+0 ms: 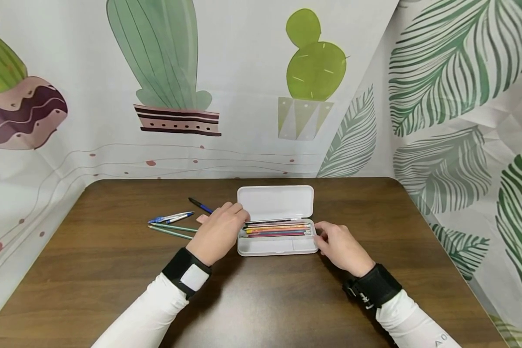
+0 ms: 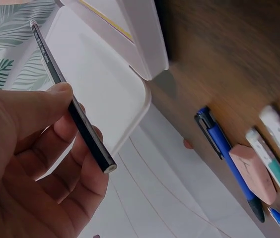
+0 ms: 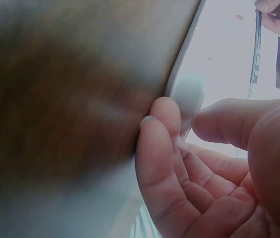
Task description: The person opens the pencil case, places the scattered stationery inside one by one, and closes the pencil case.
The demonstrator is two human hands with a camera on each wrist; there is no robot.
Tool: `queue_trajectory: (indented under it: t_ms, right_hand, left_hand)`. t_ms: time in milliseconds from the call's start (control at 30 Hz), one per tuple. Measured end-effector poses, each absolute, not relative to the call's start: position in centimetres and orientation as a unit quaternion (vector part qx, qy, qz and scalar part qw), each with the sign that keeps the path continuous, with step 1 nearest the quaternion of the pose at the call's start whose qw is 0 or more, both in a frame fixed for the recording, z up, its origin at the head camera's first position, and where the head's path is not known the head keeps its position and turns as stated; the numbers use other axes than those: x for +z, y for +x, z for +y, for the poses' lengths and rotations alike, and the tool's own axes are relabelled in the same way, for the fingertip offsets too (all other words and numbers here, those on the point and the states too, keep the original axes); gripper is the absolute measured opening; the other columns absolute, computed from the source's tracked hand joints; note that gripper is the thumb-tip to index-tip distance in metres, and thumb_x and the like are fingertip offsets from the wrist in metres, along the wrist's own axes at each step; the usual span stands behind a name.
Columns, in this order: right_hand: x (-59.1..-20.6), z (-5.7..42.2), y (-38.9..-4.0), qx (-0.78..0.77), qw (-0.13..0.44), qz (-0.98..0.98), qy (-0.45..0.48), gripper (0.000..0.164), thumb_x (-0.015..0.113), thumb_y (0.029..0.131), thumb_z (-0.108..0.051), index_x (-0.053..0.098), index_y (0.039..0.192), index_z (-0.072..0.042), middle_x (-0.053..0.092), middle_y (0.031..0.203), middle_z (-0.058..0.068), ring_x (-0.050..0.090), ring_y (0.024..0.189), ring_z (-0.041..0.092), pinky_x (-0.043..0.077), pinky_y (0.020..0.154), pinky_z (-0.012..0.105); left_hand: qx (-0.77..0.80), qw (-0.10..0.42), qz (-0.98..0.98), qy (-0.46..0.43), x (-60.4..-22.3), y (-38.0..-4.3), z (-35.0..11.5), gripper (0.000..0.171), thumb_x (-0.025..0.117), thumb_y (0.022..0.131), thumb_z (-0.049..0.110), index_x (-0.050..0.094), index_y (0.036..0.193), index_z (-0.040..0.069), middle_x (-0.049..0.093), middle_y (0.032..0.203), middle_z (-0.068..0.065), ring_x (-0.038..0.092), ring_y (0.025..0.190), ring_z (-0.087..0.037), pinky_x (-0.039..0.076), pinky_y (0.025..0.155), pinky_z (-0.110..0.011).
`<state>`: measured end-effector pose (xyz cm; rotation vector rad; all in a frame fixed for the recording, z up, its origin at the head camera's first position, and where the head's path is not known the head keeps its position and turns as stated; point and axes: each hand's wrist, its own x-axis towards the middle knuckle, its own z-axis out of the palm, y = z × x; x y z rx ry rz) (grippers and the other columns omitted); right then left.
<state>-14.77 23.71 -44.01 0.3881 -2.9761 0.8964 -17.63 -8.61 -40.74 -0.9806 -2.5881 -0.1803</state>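
My left hand [image 1: 219, 229] pinches a black pencil [image 2: 88, 131] between thumb and fingers, its flat unsharpened end towards the left wrist camera. In the head view this hand is at the left end of an open white pencil case [image 1: 265, 250], and the pencil lies across the case's back edge. Several coloured pencils [image 1: 278, 232] lie in the case's long compartment; the front compartments look bare. At the case's right end, my right hand [image 1: 343, 249] grips the side wall [image 3: 187, 91] between thumb and curled fingers. The lid [image 1: 275, 202] is folded back, away from me.
Left of the case lie a blue and black pen [image 1: 200, 205], a pink eraser [image 1: 202, 219] partly behind my left hand, blue and white pens [image 1: 171, 217] and green pencils [image 1: 174, 228]. A printed cloth [image 1: 243, 145] hangs behind the brown table [image 1: 261, 299].
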Motion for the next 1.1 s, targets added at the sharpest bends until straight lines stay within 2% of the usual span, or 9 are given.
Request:
queue_trajectory:
  t_ms: [367,567,867,1100]
  right_hand:
    - [-44.1,23.7,-14.9,0.286,0.003,-0.95,0.123,0.031,0.068,0.101,-0.007,0.066,0.129,0.006,0.068,0.082,0.001,0.059,0.062,0.008,0.053,0.059,0.027]
    - [-44.2,23.8,-14.9,0.285,0.006,-0.951,0.122,0.031,0.068,0.101,-0.007,0.067,0.129,0.006,0.067,0.081,0.001,0.058,0.062,0.008,0.052,0.059,0.027]
    - [-44.2,23.8,-14.9,0.283,0.01,-0.95,0.127,0.031,0.069,0.101,-0.007,0.067,0.128,0.007,0.067,0.081,0.001,0.058,0.063,0.008,0.052,0.058,0.027]
    - [-44.3,23.8,-14.9,0.283,0.011,-0.95,0.129,0.03,0.069,0.101,-0.007,0.067,0.128,0.006,0.068,0.082,0.001,0.058,0.063,0.008,0.052,0.058,0.027]
  left_hand:
    - [-0.068,0.168,-0.917,-0.354,-40.9,-18.2,-7.5,0.031,0.077,0.074,-0.009,0.075,0.1,0.007,0.069,0.099,-0.003,0.063,0.093,-0.02,0.053,0.083,-0.031]
    - [-0.09,0.178,-0.907,-0.371,-41.2,-18.7,-7.1,0.026,0.075,0.084,-0.015,0.074,0.098,0.007,0.068,0.097,-0.004,0.064,0.093,-0.024,0.054,0.086,-0.035]
    - [-0.095,0.163,-0.909,-0.372,-41.6,-19.2,-5.8,0.024,0.075,0.086,-0.014,0.075,0.097,0.007,0.068,0.096,-0.006,0.065,0.093,-0.025,0.056,0.087,-0.037]
    - [-0.085,0.156,-0.91,-0.373,-42.0,-19.6,-4.9,0.021,0.074,0.088,-0.013,0.076,0.097,0.006,0.07,0.097,-0.006,0.066,0.092,-0.025,0.056,0.086,-0.033]
